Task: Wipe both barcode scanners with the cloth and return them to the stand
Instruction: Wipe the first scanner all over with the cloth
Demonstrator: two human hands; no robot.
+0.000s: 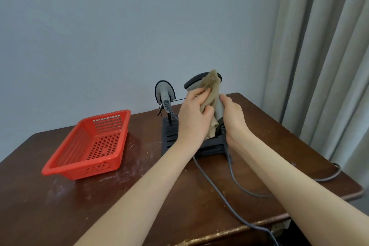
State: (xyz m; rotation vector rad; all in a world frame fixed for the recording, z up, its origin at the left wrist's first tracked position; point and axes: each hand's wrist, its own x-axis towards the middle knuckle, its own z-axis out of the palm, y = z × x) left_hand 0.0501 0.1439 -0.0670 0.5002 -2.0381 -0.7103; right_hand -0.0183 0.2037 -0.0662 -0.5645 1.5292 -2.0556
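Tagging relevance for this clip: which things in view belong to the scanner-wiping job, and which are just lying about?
Job: cloth, held by the left hand; grey scanner, gripped by the right hand; second scanner, resting on the black stand.
Lying about: red basket; table; curtain.

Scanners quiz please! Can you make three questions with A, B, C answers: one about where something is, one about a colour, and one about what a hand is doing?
1. Where is the other scanner? A. in a drawer B. on the stand C. on the floor
2. What colour is the basket? A. red B. blue C. green
3. What is the left hand doing? A. lying flat B. holding the cloth against the held scanner C. pulling a curtain

Answers:
1 B: it sits in the stand's wire holder.
2 A: its plastic is bright red.
3 B: its fingers grip the cloth on the scanner, whose handle the right hand grips.
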